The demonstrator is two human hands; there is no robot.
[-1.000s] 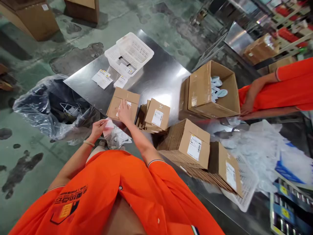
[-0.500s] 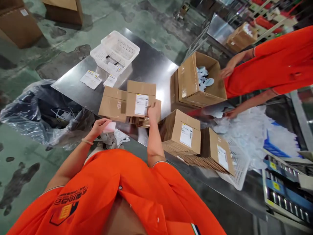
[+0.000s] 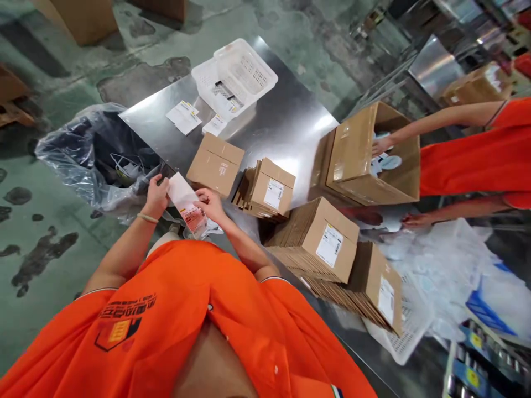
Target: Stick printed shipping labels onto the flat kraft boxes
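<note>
A strip of shipping labels [image 3: 181, 190], white at the upper end and reddish where light shows through lower down, hangs over the table's near edge. My left hand [image 3: 156, 194] pinches its upper left side. My right hand [image 3: 211, 204] has its fingers closed on the strip's right edge. Just beyond my right hand lies a folded-flat carton [image 3: 218, 163] with no shipping label showing. To its right is a small stack of flat cartons [image 3: 274, 188], the top one bearing a white label.
Larger stacks of labelled flat cartons [image 3: 332, 240] stand on the right of the metal table [image 3: 290, 88]. White label packs [image 3: 183, 117] lie near a white plastic basket [image 3: 236, 77]. A lined bin [image 3: 95, 160] is at left. A co-worker reaches into an open carton [image 3: 352, 149].
My right hand has left the labelled carton, now on the small stack, and moved left to the label strip. More of the strip shows. The co-worker's upper hand has gone into the open carton.
</note>
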